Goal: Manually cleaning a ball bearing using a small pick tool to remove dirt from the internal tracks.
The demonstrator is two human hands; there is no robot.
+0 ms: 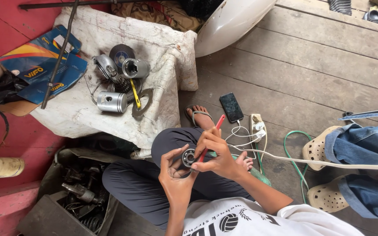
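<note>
Bearing [189, 157] pinched in left hand [176, 177]; right hand [217, 153] grips red tool [211, 137].

blue, yellow and red flat carton [44, 65] upper left | dark phone screen [231, 106] on floorboards, centre

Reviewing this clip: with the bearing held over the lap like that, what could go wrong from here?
The left hand pinches the round steel ball bearing only at its rim, so it could slip into the lap. The right hand works a red-handled tool at the bearing close to the left fingers; a slip might jab them. The white power strip and its cables lie near the bare feet, a snag risk.
</note>
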